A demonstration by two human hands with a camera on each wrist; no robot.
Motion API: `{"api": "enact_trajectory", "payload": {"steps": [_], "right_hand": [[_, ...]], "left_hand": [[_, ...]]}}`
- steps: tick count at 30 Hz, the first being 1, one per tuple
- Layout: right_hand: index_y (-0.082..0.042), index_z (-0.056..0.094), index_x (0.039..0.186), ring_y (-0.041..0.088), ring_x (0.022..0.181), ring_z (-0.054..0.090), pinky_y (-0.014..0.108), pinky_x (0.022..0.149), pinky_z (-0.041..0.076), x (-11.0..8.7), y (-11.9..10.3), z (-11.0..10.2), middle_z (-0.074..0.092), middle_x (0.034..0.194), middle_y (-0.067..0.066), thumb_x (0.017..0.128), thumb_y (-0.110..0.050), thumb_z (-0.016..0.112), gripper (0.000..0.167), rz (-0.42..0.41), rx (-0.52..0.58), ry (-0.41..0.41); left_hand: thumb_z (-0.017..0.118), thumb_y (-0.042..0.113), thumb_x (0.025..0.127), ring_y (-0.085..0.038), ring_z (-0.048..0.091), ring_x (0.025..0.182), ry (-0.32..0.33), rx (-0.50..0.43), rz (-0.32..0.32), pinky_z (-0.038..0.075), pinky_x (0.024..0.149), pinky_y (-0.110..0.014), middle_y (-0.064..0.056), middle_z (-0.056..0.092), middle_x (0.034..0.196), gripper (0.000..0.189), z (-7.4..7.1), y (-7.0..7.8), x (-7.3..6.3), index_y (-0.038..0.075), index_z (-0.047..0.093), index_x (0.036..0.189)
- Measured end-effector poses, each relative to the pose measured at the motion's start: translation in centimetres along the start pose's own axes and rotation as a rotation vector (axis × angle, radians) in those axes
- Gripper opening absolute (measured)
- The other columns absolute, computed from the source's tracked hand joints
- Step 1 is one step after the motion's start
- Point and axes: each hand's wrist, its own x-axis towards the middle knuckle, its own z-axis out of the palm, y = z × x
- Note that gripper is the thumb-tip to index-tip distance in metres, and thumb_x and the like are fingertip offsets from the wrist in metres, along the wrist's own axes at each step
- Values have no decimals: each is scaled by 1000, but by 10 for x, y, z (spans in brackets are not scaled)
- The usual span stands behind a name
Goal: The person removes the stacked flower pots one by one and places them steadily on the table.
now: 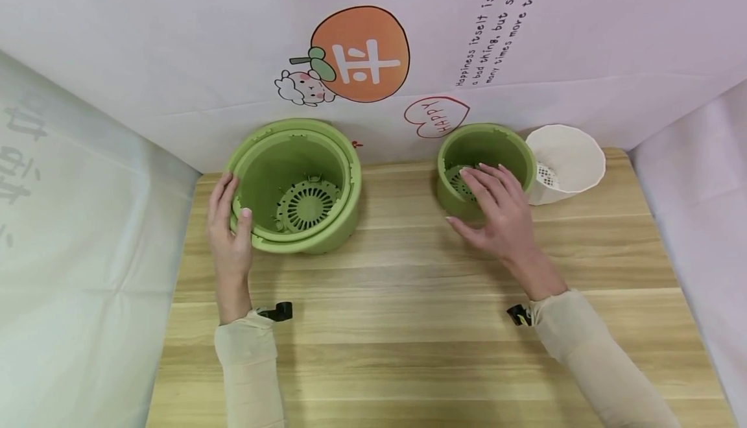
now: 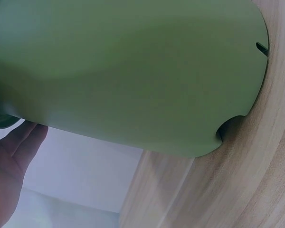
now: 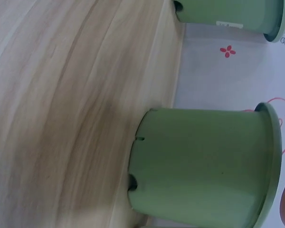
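Observation:
Two large green flowerpots, an inner pot (image 1: 265, 178) nested in an outer pot (image 1: 341, 233), stand at the back left with slotted bottoms facing up to the head camera. My left hand (image 1: 232, 240) holds their rim at the left side, thumb over the inner edge and fingers along the outside. In the left wrist view the outer pot's wall fills much of the frame, its notched foot close to the tabletop. Above the near rim of a smaller green flowerpot (image 1: 458, 201) hovers my right hand (image 1: 504, 220), fingers spread and relaxed, holding nothing.
A white flowerpot (image 1: 574, 155) with a perforated bottom leans tilted beside the small green pot. Behind the pots rises a white printed cloth (image 1: 233, 58), with more cloth at both sides. Everything stands on a wood-grain table (image 1: 397, 337).

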Motion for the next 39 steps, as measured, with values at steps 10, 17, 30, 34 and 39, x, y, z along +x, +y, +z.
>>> {"api": "enact_trajectory", "payload": {"steps": [10,17,30,34,39], "right_hand": [[-3,61,134,39,123,56,53,111,35,17,-17,4,64,130,15,85,-54,66,71,-41,46,-53],[-4,59,137,41,121,56,54,112,33,26,-27,7,63,129,18,83,-51,68,72,-69,88,-91],[-2,57,138,42,124,52,52,115,29,46,-44,15,60,132,19,85,-49,66,71,-123,129,-151],[-2,55,140,43,125,52,52,115,28,52,-50,19,59,133,18,84,-41,69,69,-147,135,-162],[-3,55,140,41,126,51,53,115,29,57,-55,25,59,134,18,85,-38,68,67,-168,143,-147]], "left_hand": [[50,44,99,-32,37,141,14,-11,-17,24,119,-38,-25,43,148,67,2,-7,-1,-10,49,138],[49,48,99,-46,35,138,3,22,-21,27,118,-39,-33,41,146,74,0,2,-3,-14,47,138],[49,45,99,-46,37,137,12,29,-23,26,118,-39,-33,42,145,71,1,4,-1,-14,46,138],[49,44,99,-47,36,137,5,30,-24,27,118,-38,-34,42,145,71,1,5,0,-14,46,138],[49,48,99,-47,36,137,9,33,-29,28,117,-37,-33,42,145,74,2,5,0,-14,46,138]]}}
